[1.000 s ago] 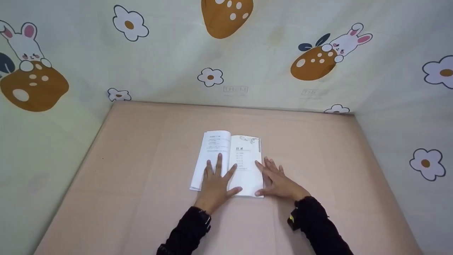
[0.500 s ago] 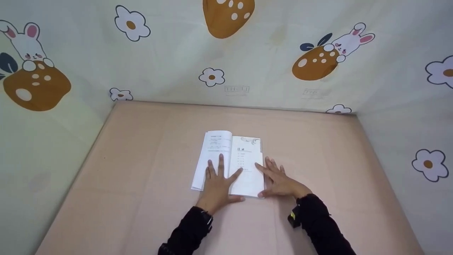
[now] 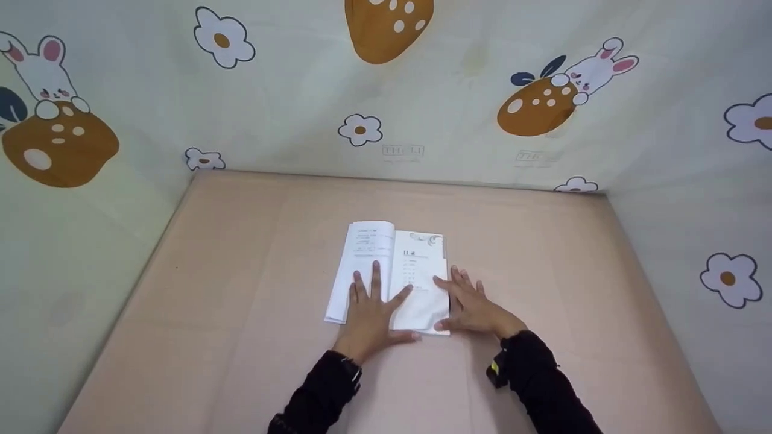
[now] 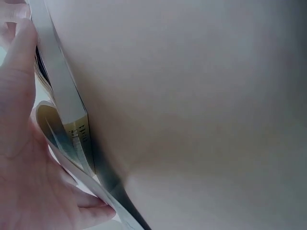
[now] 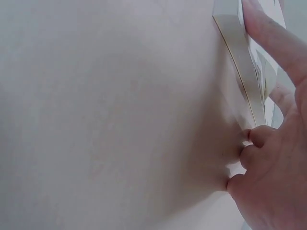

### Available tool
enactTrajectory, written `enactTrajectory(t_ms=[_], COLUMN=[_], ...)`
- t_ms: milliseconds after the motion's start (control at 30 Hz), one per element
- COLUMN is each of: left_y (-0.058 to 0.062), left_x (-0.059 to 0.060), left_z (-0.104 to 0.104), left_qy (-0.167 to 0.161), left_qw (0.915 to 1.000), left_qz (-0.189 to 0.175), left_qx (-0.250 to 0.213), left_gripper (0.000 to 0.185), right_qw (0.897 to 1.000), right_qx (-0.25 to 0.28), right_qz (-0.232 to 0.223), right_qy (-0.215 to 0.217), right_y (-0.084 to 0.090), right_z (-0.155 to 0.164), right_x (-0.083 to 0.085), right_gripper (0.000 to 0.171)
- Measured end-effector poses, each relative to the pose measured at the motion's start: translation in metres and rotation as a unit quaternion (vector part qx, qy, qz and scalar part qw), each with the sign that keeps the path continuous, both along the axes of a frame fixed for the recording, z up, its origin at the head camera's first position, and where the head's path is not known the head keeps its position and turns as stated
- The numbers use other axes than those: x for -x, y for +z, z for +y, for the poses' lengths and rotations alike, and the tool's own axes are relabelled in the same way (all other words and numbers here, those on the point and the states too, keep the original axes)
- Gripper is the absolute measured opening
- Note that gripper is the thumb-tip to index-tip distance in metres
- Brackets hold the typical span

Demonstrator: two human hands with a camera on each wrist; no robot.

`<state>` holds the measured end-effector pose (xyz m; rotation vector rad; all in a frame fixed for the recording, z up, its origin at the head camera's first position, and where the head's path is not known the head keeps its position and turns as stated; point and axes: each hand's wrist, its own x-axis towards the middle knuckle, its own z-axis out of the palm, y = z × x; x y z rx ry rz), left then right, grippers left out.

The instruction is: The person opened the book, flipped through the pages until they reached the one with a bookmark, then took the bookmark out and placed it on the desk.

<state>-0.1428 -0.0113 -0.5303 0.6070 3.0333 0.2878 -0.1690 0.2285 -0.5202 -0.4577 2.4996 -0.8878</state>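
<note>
An open book (image 3: 416, 310) with white printed pages lies face up on the table. My left hand (image 3: 369, 319) rests spread over the left page (image 3: 368, 241) and the fold, its index fingertip reaching onto the right page and its thumb along the lower edge. My right hand (image 3: 479, 310) is at the book's right edge. Its index fingertip and thumb touch the right page well apart, and the lower right corner of the top leaf bows up beside the thumb. In the right wrist view, the thumb (image 5: 276, 40) lies against the page edges. The left wrist view shows the spine (image 4: 79, 136) and a curled cover.
A pinkish-beige cloth covers the table (image 3: 271, 374). Pale walls (image 3: 289, 90) printed with rabbits and flowers enclose the back and both sides. Dark sleeves (image 3: 319, 392) cover both forearms.
My left index finger and thumb have slid slightly right and down. The right page's top leaf, flat at first, now bows near its lower right corner. The right hand has barely moved.
</note>
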Motion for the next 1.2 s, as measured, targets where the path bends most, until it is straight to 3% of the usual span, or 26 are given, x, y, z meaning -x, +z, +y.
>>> enactTrajectory(t_ms=[233, 433, 667, 800, 1200], left_y=[0.0013, -0.0009, -0.0027, -0.0019, -0.0034], left_x=[0.0009, 0.0030, 0.0062, 0.0068, 0.0064], left_z=[0.0004, 0.0015, 0.0027, 0.0044, 0.0098], left_qy=[0.005, 0.003, 0.026, 0.044, 0.088], left_qw=[0.9998, 1.0000, 0.9978, 0.9961, 0.9856], left_qz=[-0.021, -0.006, 0.027, 0.045, 0.116], left_qx=[-0.007, -0.006, -0.056, -0.062, -0.086], left_gripper=[0.087, 0.081, 0.058, 0.044, 0.051], right_qw=[1.000, 0.999, 0.999, 0.999, 1.000], right_qx=[-0.024, -0.036, -0.035, -0.021, -0.021], right_qz=[0.017, 0.033, 0.011, 0.003, 0.001], right_qy=[-0.008, -0.019, -0.037, -0.025, 0.005], right_y=[-0.0009, -0.0037, -0.0048, -0.0032, -0.0016], right_z=[-0.0065, -0.0093, -0.0068, -0.0050, -0.0020], right_x=[-0.0011, -0.0017, 0.0010, 0.0009, 0.0010], right_gripper=[0.079, 0.064, 0.096, 0.108, 0.099])
